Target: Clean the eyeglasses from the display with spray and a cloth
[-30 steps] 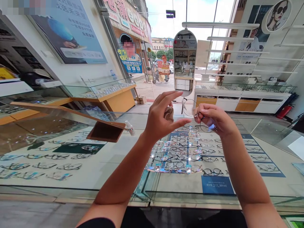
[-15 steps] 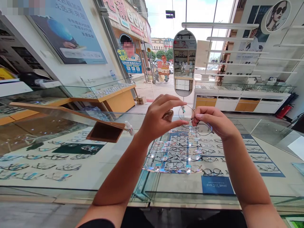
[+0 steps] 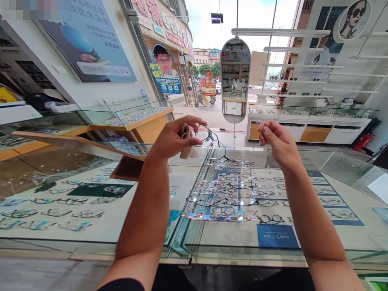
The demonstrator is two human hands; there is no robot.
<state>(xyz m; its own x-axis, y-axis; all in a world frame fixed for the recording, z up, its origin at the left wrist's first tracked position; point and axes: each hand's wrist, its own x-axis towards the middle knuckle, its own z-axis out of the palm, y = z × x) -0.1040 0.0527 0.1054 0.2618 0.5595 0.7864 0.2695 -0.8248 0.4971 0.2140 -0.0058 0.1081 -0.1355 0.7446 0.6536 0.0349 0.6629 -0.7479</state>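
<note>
My left hand (image 3: pixel 176 139) is raised over the glass counter (image 3: pixel 151 226) and pinches a thin dark-framed pair of glasses (image 3: pixel 209 137) together with a small beige cloth (image 3: pixel 186 147) that hangs from the fingers. One temple of the glasses trails down to the right. My right hand (image 3: pixel 277 143) is lifted to the right of it, fingers curled in loosely, apart from the glasses and with nothing visible in it. Several rows of spectacle frames (image 3: pixel 236 194) lie under the glass below both hands.
A wooden tray-like stand (image 3: pixel 127 167) rests on the counter at the left. An oval mirror (image 3: pixel 235 79) stands beyond the counter. More display cases (image 3: pixel 309 121) and wall shelves line the right; the shop entrance opens to the street behind.
The glasses passed from both hands to my left hand alone, which moved left and up with the cloth. My right hand let go and drew slightly up and right.
</note>
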